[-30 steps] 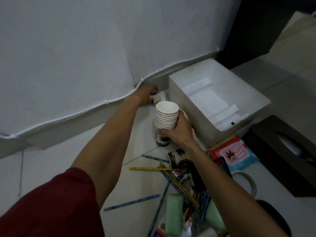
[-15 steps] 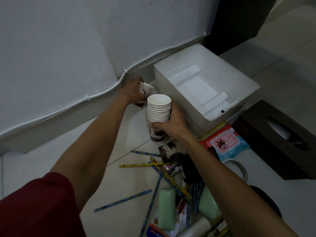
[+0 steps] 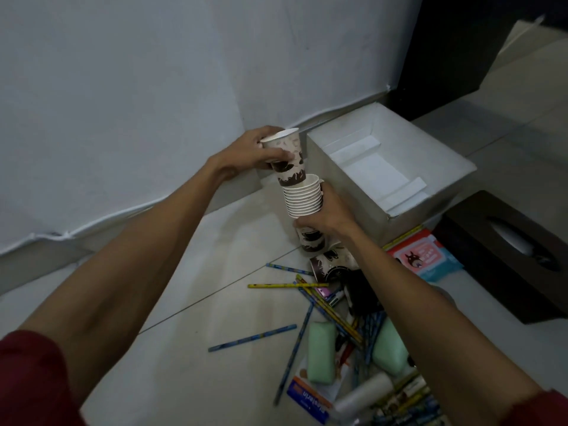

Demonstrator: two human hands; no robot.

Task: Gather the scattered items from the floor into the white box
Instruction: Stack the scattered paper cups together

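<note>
My right hand (image 3: 326, 214) grips a stack of paper cups (image 3: 302, 200), held upright just left of the white box (image 3: 362, 195). My left hand (image 3: 249, 152) holds a single patterned paper cup (image 3: 287, 155), tilted, with its bottom resting in the top of the stack. Another patterned cup (image 3: 329, 264) lies on its side on the floor below my right wrist. The white box stands open against the wall, with only paper flaps visible inside.
Several pencils (image 3: 287, 285) lie scattered on the tiled floor, with two green sponges (image 3: 321, 352), a pink packet (image 3: 422, 256) and small boxes near the bottom right. A dark tissue box (image 3: 507, 256) stands right of the white box. The wall runs close behind.
My left hand lifted the single cup from beside the wall and brought it over the stack, which my right hand has kept holding.
</note>
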